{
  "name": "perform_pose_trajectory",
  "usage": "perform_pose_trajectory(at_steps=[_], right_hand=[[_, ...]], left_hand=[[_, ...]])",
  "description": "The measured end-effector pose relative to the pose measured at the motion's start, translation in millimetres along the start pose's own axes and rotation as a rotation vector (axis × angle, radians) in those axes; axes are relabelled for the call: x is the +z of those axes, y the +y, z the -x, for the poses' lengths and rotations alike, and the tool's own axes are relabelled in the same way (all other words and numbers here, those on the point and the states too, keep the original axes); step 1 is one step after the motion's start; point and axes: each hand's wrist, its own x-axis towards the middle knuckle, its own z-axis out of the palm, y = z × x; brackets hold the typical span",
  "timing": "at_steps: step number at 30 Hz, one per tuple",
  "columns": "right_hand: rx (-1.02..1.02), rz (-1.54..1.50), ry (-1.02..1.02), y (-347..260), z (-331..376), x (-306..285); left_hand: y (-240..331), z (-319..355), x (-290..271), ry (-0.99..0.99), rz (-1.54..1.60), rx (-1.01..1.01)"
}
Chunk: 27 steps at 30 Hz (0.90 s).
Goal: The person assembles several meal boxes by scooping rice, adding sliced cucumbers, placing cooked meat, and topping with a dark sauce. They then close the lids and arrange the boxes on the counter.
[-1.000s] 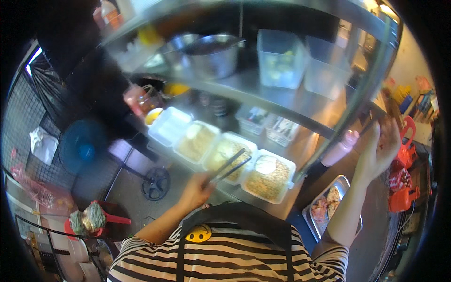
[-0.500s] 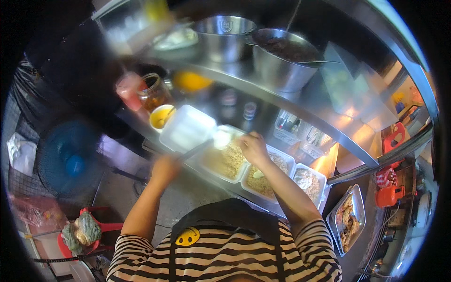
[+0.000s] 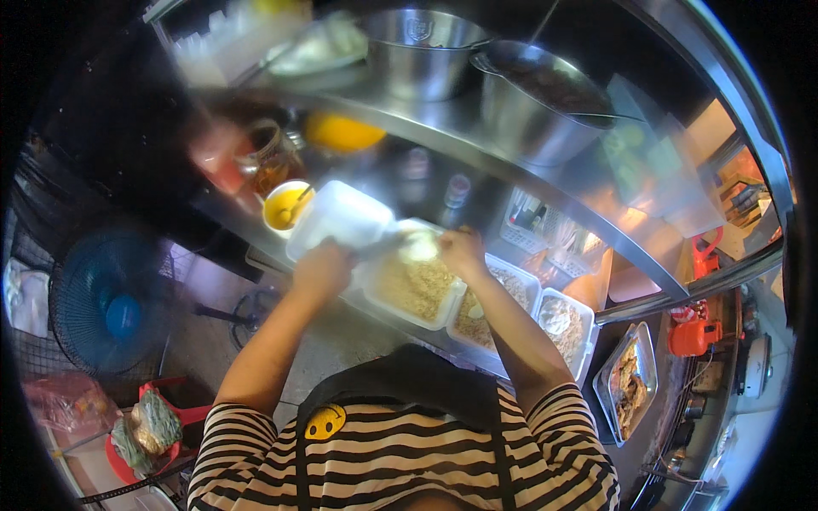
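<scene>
My left hand [image 3: 325, 268] is closed around the handle of a long grey metal utensil [image 3: 375, 248], blurred, its far end over the nearest white takeaway box [image 3: 443, 322]. That box holds tan grainy food [image 3: 417, 285]. A pale white lump [image 3: 419, 247] lies at the utensil's tip. Beside the lump, my right hand [image 3: 463, 253] has its fingers drawn together at the box's far right edge; what they pinch, if anything, is hidden. The box's open lid [image 3: 341, 220] stands behind my left hand. To the right are a second box [image 3: 477, 319] and a third box [image 3: 566, 328] with food.
A yellow-filled bowl [image 3: 288, 206] with a spoon and a glass jar [image 3: 271, 162] stand at left. Steel pots [image 3: 422, 60] sit on the shelf [image 3: 409, 128] above. A tray of browned food [image 3: 629, 383] lies at right, a blue fan [image 3: 115, 307] at left.
My left hand has moved right and up toward the lid, and the utensil's tip with the white lump has shifted right. My right hand stays near the box edge. The view has shifted slightly.
</scene>
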Motion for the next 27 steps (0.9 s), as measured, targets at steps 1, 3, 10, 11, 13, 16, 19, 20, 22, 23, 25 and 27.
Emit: perform_pose_trajectory(at_steps=[1, 3, 10, 11, 13, 16, 19, 20, 22, 23, 25, 27], right_hand=[[-0.015, -0.013, 0.011, 1.9, 0.9, -1.6], [-0.043, -0.042, 0.033, 4.9, 2.0, -4.6], [-0.169, -0.032, -0.013, 6.9, 4.6, 2.1], [-0.159, -0.052, -0.006, 5.5, 5.0, 2.8], [-0.148, -0.070, -0.024, 4.0, 6.1, -1.9], [-0.135, -0.058, -0.095, 6.9, 6.1, -5.6], [-0.129, -0.053, -0.064, 17.3, 8.6, -6.8], [-0.138, -0.058, 0.000, 23.0, 14.3, -7.4], [-0.154, -0.090, 0.145, 30.9, 22.6, -12.7], [-0.160, -0.118, 0.223, 35.0, 26.5, -15.9], [-0.173, -0.151, 0.296, 46.8, 31.8, -24.4], [-0.174, -0.158, 0.292, 63.8, 35.5, -33.1]], left_hand=[[2.9, -0.1, -4.4, -0.005, -0.038, -0.025], [3.0, 1.8, -9.7, 0.002, 0.000, -0.031], [7.6, 11.3, 8.8, -0.049, -0.024, -0.097], [8.4, 12.6, 12.3, -0.037, -0.019, -0.103], [17.5, 14.8, 11.4, -0.014, -0.012, -0.114], [21.9, 19.3, 12.1, 0.027, 0.018, -0.098], [18.3, 20.2, 13.0, 0.052, 0.024, -0.079], [18.5, 22.7, 12.2, 0.081, 0.045, -0.093], [21.8, 28.6, 5.1, 0.145, 0.087, -0.118], [18.7, 29.1, 8.9, 0.125, 0.087, -0.086], [15.1, 30.4, 15.1, 0.090, 0.087, -0.020], [20.5, 31.4, 14.6, 0.132, 0.168, -0.061]])
